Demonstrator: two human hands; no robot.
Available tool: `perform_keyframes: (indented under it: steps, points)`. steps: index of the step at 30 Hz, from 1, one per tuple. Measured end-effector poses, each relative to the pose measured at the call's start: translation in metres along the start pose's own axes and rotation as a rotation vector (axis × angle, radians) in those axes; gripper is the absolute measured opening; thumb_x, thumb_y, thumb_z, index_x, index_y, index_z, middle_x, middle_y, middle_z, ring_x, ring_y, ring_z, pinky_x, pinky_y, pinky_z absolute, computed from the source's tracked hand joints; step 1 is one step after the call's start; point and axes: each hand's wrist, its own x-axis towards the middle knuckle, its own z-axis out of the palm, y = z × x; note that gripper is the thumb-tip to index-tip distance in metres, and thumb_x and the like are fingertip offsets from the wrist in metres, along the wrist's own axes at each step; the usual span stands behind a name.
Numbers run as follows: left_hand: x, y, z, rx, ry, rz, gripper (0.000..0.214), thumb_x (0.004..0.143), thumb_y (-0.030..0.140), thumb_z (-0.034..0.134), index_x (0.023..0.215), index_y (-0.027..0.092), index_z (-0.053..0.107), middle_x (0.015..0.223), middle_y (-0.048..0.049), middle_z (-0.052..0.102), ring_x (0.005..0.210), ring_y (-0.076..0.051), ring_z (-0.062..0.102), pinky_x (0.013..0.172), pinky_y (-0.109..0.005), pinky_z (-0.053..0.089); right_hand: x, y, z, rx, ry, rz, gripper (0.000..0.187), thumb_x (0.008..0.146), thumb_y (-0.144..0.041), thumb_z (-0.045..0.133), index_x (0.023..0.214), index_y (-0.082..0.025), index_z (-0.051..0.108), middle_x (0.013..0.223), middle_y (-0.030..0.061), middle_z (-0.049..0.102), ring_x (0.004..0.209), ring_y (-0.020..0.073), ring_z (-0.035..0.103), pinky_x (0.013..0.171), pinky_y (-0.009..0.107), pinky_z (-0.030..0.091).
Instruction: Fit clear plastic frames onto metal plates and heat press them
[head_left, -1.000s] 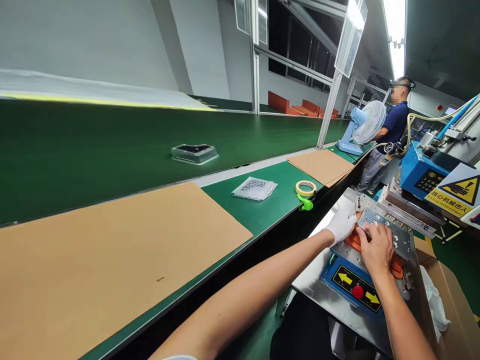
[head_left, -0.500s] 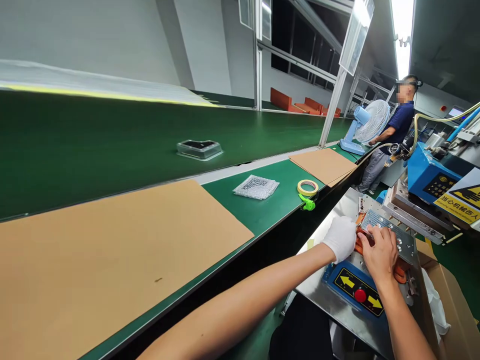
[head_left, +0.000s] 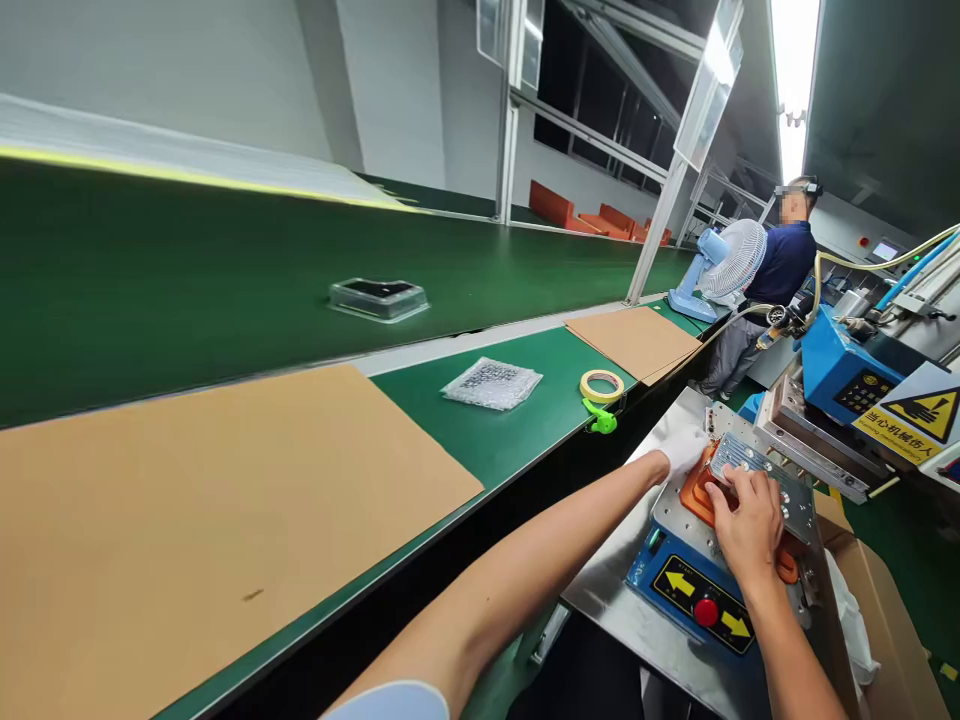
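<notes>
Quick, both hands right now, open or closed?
Left hand: gloved, by the orange part; grip can't be told.
Right hand: fingers bent, at the metal plate; grip unclear.

The right hand point(head_left: 752, 515) hides some of the orange part point(head_left: 697, 495) from me, and I can't make out the left hand's point(head_left: 684, 450) fingertips. At far right, the fan point(head_left: 737, 258) covers some of the co-worker point(head_left: 786, 265). My view cuts off the near-left cardboard point(head_left: 225, 520); the panel's point(head_left: 724, 605) small lettering is unreadable.
</notes>
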Motion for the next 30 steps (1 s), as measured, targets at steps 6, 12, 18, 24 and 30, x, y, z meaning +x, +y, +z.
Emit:
perform_keyframes:
  steps: [6, 12, 18, 24, 30]
  points:
    - [0.008, -0.016, 0.006, 0.019, -0.001, -0.071, 0.032, 0.106, 0.046, 0.066, 0.108, 0.014, 0.07, 0.101, -0.0053, 0.072, 0.087, -0.019, 0.07, 0.081, -0.037, 0.062, 0.0, -0.004, -0.001, -0.063, -0.005, 0.01, 0.032, 0.105, -0.049, 0.066, 0.117, -0.022, 0.079, 0.103, 0.0096, 0.073, 0.098, 0.0306, 0.059, 0.088, 0.04, 0.048]
    - [0.009, -0.006, 0.01, 0.048, 0.005, -0.068, 0.039, 0.109, 0.048, 0.057, 0.093, 0.015, 0.067, 0.08, -0.0002, 0.066, 0.07, -0.015, 0.064, 0.068, -0.03, 0.055, 0.0, -0.006, -0.003, -0.085, -0.02, 0.012, 0.031, 0.105, -0.049, 0.065, 0.117, -0.023, 0.078, 0.103, 0.0087, 0.073, 0.097, 0.0303, 0.06, 0.088, 0.04, 0.047]
    - [0.001, 0.009, -0.006, 0.263, 0.112, 0.032, 0.035, 0.103, 0.037, 0.054, 0.079, 0.015, 0.068, 0.085, -0.0106, 0.07, 0.091, -0.027, 0.068, 0.084, -0.038, 0.051, 0.0, -0.007, -0.003, -0.078, -0.031, 0.031, 0.031, 0.106, -0.049, 0.062, 0.116, -0.024, 0.078, 0.105, 0.0098, 0.074, 0.098, 0.0308, 0.06, 0.09, 0.041, 0.047]
    - [-0.019, 0.004, -0.012, 0.368, 0.007, 0.25, 0.024, 0.093, 0.015, 0.054, 0.098, 0.015, 0.077, 0.12, -0.0166, 0.076, 0.126, -0.034, 0.063, 0.11, -0.046, 0.049, -0.002, -0.005, -0.002, -0.048, -0.034, 0.013, 0.03, 0.104, -0.047, 0.066, 0.119, -0.023, 0.077, 0.108, 0.0115, 0.073, 0.102, 0.0323, 0.061, 0.094, 0.044, 0.049]
    - [-0.024, 0.005, -0.015, 0.282, -0.1, 0.359, 0.046, 0.084, 0.009, 0.058, 0.123, 0.021, 0.078, 0.14, -0.0092, 0.074, 0.139, -0.027, 0.06, 0.123, -0.041, 0.046, 0.001, -0.006, -0.003, -0.018, -0.035, -0.005, 0.03, 0.103, -0.041, 0.066, 0.122, -0.021, 0.075, 0.111, 0.0123, 0.074, 0.105, 0.0327, 0.063, 0.099, 0.048, 0.053]
